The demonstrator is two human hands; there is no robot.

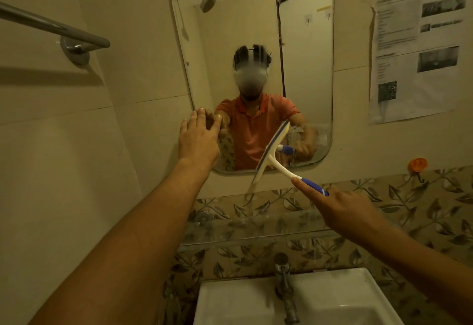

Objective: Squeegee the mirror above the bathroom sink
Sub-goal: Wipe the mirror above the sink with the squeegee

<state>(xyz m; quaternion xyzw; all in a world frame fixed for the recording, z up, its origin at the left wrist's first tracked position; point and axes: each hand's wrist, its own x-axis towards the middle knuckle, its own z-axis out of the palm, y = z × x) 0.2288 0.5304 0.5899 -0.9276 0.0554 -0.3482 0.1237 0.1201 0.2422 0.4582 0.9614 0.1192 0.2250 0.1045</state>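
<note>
Head view: at far left a towel bar [51, 27] juts from the wall, well apart from the work. The left hand [198, 137] reaches up to the lower left edge of the mirror [304, 55], its fingers [201, 116] nearly straight and slightly spread, their tips touching the glass or its rim.

Right of centre the squeegee [272, 151] lies tilted across the mirror's bottom edge, with the blade's upper end on the glass and its lower end hanging past the rim. It looks light and stiff, a plastic body with a soft rubber lip, so it should need steady pressure more than force. The blue grip at the handle's end is the place to hold it, and it may be slick if wet.

The right hand [343, 209] grips that handle, fingers curled round it and the forefinger laid straight along the top.

Below, a glass shelf [256, 222], the tap [282, 281] and the sink [332, 296] stand close under the mirror, so downward strokes have little room to run out. The glass above is open for long passes. At right, a paper [414, 50] taped to the wall and an orange hook [417, 164] sit near the mirror's edge; wide sideways strokes could brush them.
</note>
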